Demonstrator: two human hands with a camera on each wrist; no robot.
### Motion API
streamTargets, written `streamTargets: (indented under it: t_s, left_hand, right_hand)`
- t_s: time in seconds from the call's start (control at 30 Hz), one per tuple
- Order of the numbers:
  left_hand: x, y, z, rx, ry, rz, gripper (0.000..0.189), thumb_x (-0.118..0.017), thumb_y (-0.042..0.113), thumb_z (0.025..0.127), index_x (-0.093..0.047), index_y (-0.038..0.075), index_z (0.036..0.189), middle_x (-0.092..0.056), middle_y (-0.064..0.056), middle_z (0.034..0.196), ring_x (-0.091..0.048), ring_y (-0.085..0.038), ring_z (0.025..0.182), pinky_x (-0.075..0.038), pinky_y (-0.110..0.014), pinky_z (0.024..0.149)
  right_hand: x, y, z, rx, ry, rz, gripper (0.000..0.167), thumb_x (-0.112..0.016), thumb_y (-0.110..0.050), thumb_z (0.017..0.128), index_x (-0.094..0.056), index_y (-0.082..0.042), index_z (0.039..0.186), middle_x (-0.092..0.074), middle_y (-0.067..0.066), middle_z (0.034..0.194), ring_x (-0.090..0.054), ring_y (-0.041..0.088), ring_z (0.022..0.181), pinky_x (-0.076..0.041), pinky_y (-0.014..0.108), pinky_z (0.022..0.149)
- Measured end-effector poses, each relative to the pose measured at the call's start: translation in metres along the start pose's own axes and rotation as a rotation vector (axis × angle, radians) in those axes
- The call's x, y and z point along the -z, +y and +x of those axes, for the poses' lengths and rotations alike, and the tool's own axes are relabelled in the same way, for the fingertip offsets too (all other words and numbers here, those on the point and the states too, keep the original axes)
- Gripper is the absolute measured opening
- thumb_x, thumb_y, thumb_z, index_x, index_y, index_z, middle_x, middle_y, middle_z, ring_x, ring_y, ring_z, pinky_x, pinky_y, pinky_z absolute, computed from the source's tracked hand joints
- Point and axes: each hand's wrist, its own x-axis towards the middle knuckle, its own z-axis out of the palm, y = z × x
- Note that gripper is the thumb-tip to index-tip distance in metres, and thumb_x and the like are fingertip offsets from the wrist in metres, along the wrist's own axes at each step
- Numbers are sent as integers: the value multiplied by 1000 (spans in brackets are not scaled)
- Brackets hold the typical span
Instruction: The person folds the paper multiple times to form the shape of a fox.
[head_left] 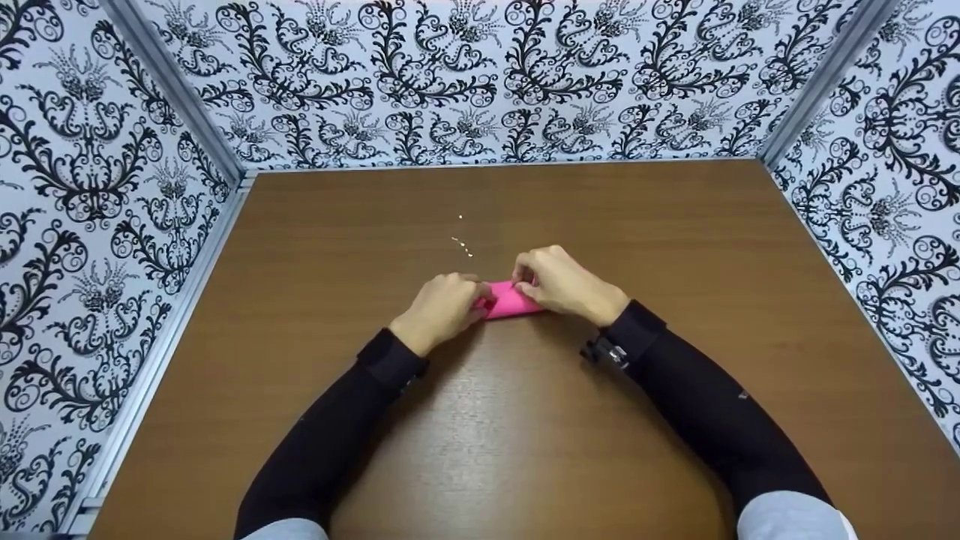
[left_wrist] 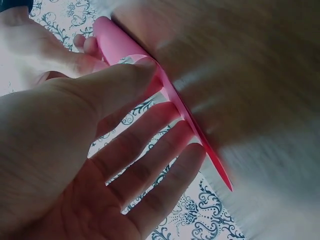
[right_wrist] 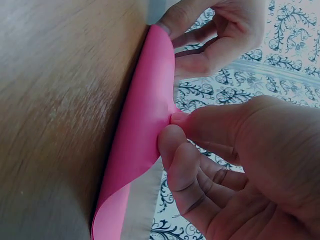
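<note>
Pink sheet [head_left: 512,300], thin and curled over on itself: lies on the wood-look table [head_left: 450,450] between the two hands. Left hand [head_left: 442,304] holds its left end between thumb and fingers; right hand [head_left: 566,283] pinches the edge towards its right end. Handling, as judged: equal, light grips at both ends, edges level, curve uncreased until the layers align.

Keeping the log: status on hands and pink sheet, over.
Left hand grips one end; right hand pinches edge. Pink sheet curled over. White specks beyond, seemingly not obstructing.
</note>
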Motion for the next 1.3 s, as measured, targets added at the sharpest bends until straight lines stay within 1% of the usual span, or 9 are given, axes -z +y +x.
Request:
streamTargets:
  t_s: [0.07, 0.2, 0.27, 0.33, 0.43, 0.63, 0.93, 1.07, 1.3]
  left_hand:
    - [0, -1, 0, 1, 3, 3, 12, -87, 13, 106, -90, 11, 117, -87, -11, 116, -86, -36, 102, -73, -55, 89]
    - [-2, -3, 0, -17, 17, -5, 4, -86, 9, 106, -89, 11, 108, -87, -9, 106, -85, -34, 95, -72, -55, 84]
    - [-2, -4, 1, -30, 22, -9, 4, -85, 7, 105, -88, 11, 106, -87, -8, 104, -85, -33, 93, -72, -55, 83]
    - [-2, -4, 1, -36, 25, -10, 5, -85, 8, 106, -89, 10, 107, -88, -8, 105, -86, -34, 94, -72, -55, 84]
    - [-3, -6, 1, -35, 23, -21, 9, -84, 8, 107, -90, 10, 114, -90, -9, 111, -87, -34, 100, -72, -55, 88]
    - [-2, -8, -1, -8, 20, -59, 16, -81, 4, 107, -90, 8, 121, -90, -10, 117, -88, -36, 107, -73, -53, 94]
    - [1, -7, 0, 9, 1, -67, 14, -80, 1, 106, -89, 8, 114, -89, -10, 112, -87, -36, 105, -72, -54, 92]
    - [1, -6, 1, 13, -4, -62, 15, -80, 0, 106, -89, 9, 113, -89, -10, 113, -87, -36, 105, -72, -54, 93]
    - [0, -7, 2, -6, 16, -45, 17, -78, -2, 106, -90, 8, 114, -90, -11, 114, -87, -37, 104, -72, -55, 90]
  right_hand:
    - [-2, 2, 3, 5, -3, -10, 6, -80, -5, 104, -83, 0, 106, -84, 16, 98, -80, 33, 93, -67, 47, 86]
    - [-6, 6, 7, 6, -12, -27, 4, -79, -4, 102, -83, -1, 101, -82, 13, 93, -75, 30, 88, -62, 45, 82]
    - [-7, 8, 9, 6, -14, -36, 4, -79, -3, 100, -82, -2, 99, -81, 13, 92, -74, 30, 87, -61, 45, 80]
    - [-9, 11, 11, 5, -16, -40, 4, -79, -3, 99, -82, -2, 99, -82, 13, 92, -75, 31, 88, -62, 46, 80]
    - [-12, 13, 12, -8, -22, -42, 5, -78, -2, 98, -83, -1, 99, -83, 14, 93, -77, 32, 88, -64, 48, 81]
    - [-15, 15, 15, -34, -30, -16, 6, -78, -2, 98, -83, -1, 100, -83, 13, 92, -77, 30, 86, -65, 46, 80]
    - [-16, 16, 19, -78, -44, 8, 7, -79, -3, 103, -85, -2, 106, -85, 14, 98, -79, 32, 91, -69, 47, 87]
    - [-16, 17, 18, -70, -35, 17, 9, -78, -2, 103, -85, -1, 109, -86, 15, 99, -81, 32, 92, -70, 48, 89]
    - [-15, 17, 16, -48, -16, 26, 13, -77, 1, 103, -83, 2, 115, -87, 19, 105, -84, 36, 99, -70, 51, 95]
